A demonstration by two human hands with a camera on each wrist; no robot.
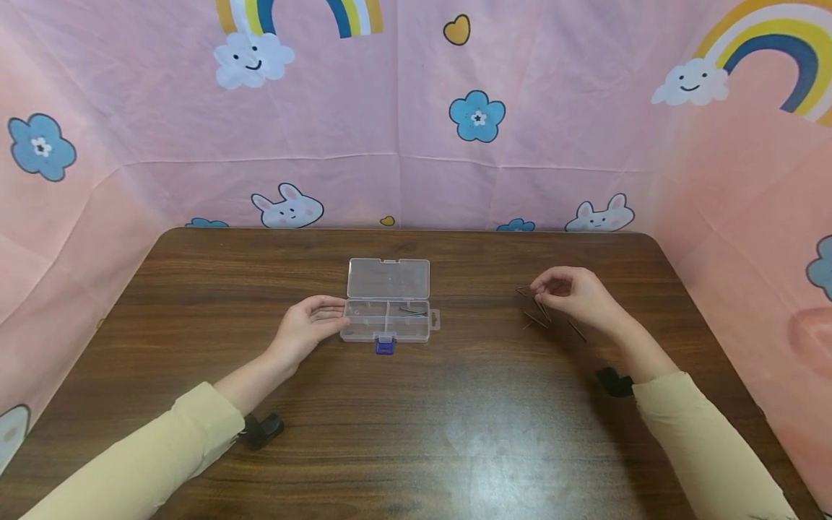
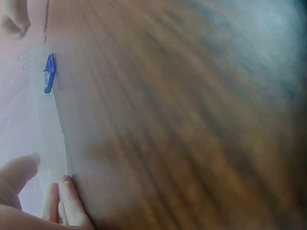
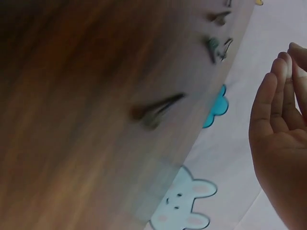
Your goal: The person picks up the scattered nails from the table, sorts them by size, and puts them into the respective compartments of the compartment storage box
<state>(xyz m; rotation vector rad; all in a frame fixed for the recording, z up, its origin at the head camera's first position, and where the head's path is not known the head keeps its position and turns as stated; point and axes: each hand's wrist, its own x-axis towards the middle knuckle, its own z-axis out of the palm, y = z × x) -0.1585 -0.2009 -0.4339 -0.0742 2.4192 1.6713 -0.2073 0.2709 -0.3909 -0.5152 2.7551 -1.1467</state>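
A clear plastic box (image 1: 364,338) lies with its lid (image 1: 388,279) raised at the back and a blue latch (image 1: 385,347) at the front. Several dark screws (image 1: 412,313) are in its right part. My left hand (image 1: 302,328) grips the box's left end, its thumb and fingers (image 2: 72,201) on either side in the left wrist view. My right hand (image 1: 581,300) hovers over several loose screws (image 1: 536,318), fingers bent loosely and fingertips close together. Nothing shows between them in the right wrist view, where more screws (image 3: 163,108) lie beside the hand (image 3: 283,120).
The brown wooden table (image 1: 403,426) ends at a pink patterned cloth (image 1: 552,123) behind and at both sides. A hanging tab (image 1: 435,319) sticks out from the box's right end. Black wrist devices (image 1: 261,431) show near both sleeves.
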